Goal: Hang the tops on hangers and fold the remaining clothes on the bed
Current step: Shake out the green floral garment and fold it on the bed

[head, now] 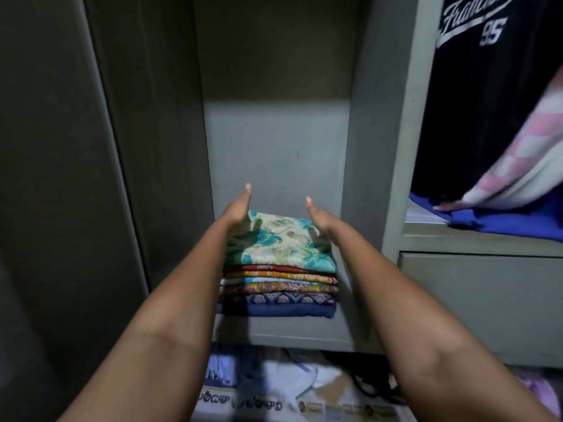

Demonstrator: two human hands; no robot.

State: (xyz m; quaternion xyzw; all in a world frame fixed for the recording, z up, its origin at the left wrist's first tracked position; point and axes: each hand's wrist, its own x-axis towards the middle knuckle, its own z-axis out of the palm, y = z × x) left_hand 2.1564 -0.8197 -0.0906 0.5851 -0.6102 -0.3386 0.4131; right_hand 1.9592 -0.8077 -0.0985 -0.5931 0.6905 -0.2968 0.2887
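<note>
Far left of the frame was just the wardrobe door (61, 178), grey and swung open. My left hand (236, 208) was at the left edge of the stack of folded clothes (278, 269), fingers straight, thumb up, flat against the side and not gripping anything. The stack sat dead center on the shelf (289, 333), floral piece on top, navy one at the bottom. My right hand (320, 217) was on the stack's right side, also flat and open. Below the shelf there was some newspaper (274, 403). Upper right, a black shirt (472, 86) hung over a blue garment (502, 223), with a pink checked cloth (524, 159) draped in front.
</note>
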